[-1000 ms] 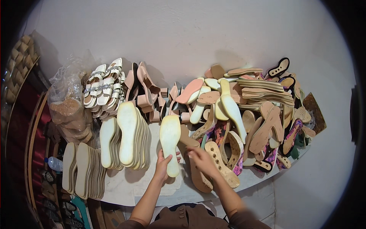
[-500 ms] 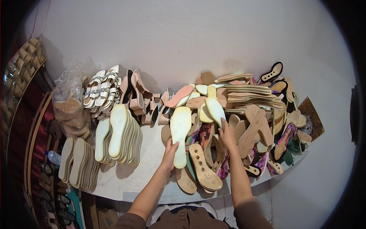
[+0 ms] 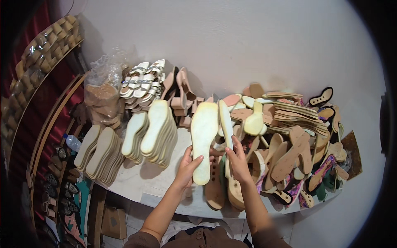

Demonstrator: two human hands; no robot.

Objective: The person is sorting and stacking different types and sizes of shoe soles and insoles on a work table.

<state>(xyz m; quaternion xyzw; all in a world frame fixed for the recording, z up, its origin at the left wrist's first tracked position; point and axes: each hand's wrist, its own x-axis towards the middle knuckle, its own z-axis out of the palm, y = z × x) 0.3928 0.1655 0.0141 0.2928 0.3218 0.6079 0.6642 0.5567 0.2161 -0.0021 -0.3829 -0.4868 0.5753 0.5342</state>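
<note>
- The left hand (image 3: 188, 167) grips the low, thin part of a wide sole (image 3: 205, 136), with its thumb on the front.
- The wide sole is pale, stands nearly upright and shows its flat face.
- The right hand (image 3: 237, 161) grips another sole (image 3: 226, 128), turned so its thin edge shows.
- The two soles are side by side, above the table (image 3: 159, 184).
- To the left, tall stacks (image 3: 156, 128) of pale soles stand on the table.
- Behind the stacks are white sandals (image 3: 142, 84) and pink shoes (image 3: 181, 91).
- To the right is a messy pile (image 3: 291, 151) of soles and shoe parts.
</note>
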